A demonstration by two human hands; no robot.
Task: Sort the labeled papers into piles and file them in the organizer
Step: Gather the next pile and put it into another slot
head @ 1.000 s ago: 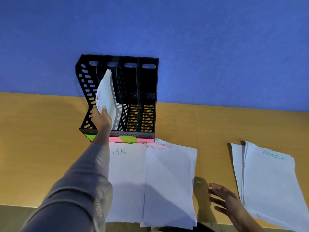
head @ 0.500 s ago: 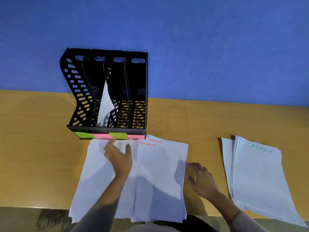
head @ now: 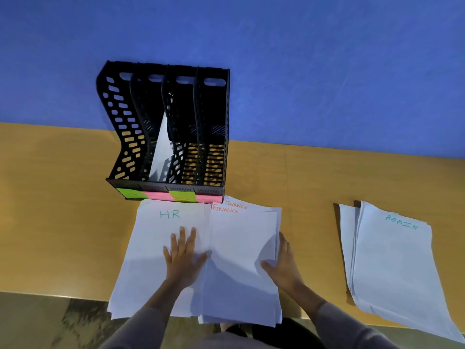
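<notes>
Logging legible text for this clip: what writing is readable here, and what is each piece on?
"HR": green, top sheet of the left pile.
"FINANCE": red, top sheet of the middle pile.
"FINANCE": red, again on the offset sheet just beneath it.
"ADMIN": green, top sheet of the right pile.
The labels on the front of the organizer carry writing too faint to read.

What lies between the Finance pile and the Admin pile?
In the head view, the right hand gripping the edge of the Finance pile, then bare table up to the Admin pile.
</notes>
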